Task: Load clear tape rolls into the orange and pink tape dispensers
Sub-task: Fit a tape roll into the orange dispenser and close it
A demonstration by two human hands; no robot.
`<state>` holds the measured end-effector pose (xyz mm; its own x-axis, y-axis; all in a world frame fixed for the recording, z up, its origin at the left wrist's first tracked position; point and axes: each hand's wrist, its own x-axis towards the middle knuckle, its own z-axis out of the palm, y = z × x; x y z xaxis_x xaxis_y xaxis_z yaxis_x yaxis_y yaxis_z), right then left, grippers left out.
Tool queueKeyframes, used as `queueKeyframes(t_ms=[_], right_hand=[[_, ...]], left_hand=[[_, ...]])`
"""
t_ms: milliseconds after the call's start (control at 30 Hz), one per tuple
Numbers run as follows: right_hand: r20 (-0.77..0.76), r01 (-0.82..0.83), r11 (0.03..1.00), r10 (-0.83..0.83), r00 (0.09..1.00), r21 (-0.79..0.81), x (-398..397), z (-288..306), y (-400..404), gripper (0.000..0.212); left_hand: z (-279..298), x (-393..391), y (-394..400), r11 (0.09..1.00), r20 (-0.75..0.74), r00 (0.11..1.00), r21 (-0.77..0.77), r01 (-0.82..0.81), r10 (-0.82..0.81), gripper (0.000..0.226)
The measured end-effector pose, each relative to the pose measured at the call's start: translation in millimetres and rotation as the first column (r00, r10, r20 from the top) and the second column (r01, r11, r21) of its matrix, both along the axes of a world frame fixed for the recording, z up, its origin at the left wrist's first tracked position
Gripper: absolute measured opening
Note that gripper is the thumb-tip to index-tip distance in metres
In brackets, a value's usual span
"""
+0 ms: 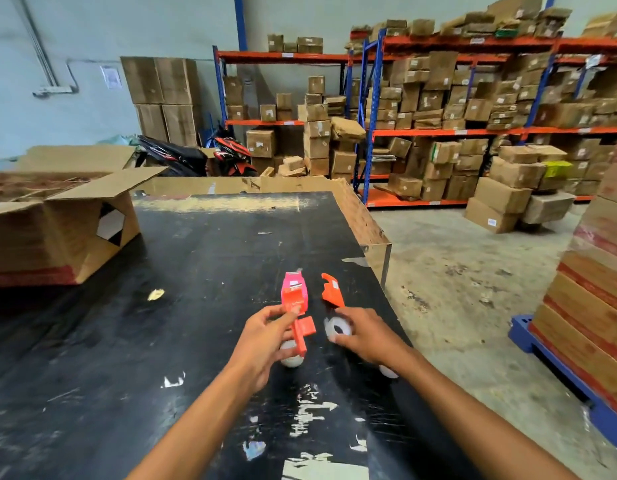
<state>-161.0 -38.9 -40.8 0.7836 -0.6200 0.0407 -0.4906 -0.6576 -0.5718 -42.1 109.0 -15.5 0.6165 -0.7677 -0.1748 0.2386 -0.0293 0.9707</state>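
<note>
Two dispensers: our left hand pinches the pink dispenser; the orange dispenser lies on the table. Three clear tape rolls: our right hand grips one roll; two others rest.

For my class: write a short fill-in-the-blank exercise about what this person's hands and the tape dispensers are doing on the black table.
1. The left hand grips the ____ dispenser.
2. The right hand holds a clear ____ roll.
3. An orange dispenser lies on the ____ table.
4. An open ____ box sits at the table's left.

Missing words: pink; tape; black; cardboard
</note>
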Motion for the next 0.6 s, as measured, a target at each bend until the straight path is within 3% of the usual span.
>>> queueKeyframes(t_ms=[100, 167, 400, 600], right_hand=[[0.333, -0.142, 0.921, 0.014, 0.943, 0.363, -2.3, 20.2, -1.3, 0.031], [0.41, -0.283, 0.849, 0.088, 0.908, 0.445, -6.7, 33.7, -0.3, 0.032], [0.474, -0.398, 0.815, 0.176, 0.863, 0.421, -1.6, 32.6, -7.5, 0.037], [0.523, -0.393, 0.815, 0.133, 0.842, 0.426, 5.8, 30.3, -15.3, 0.042]], left_hand=[[1.4, 9.2, -5.7, 1.0, 0.021, 1.0, -0.012, -0.022, 0.023, 0.033], [2.8, 10.5, -10.2, 0.999, 0.03, 0.999, -0.03, -0.013, 0.013, 0.035], [1.2, 4.2, -23.3, 0.992, -0.026, 0.995, -0.089, 0.09, -0.092, 0.034], [4.4, 5.3, -33.5, 0.987, -0.105, 0.986, -0.112, 0.117, -0.129, 0.033]])
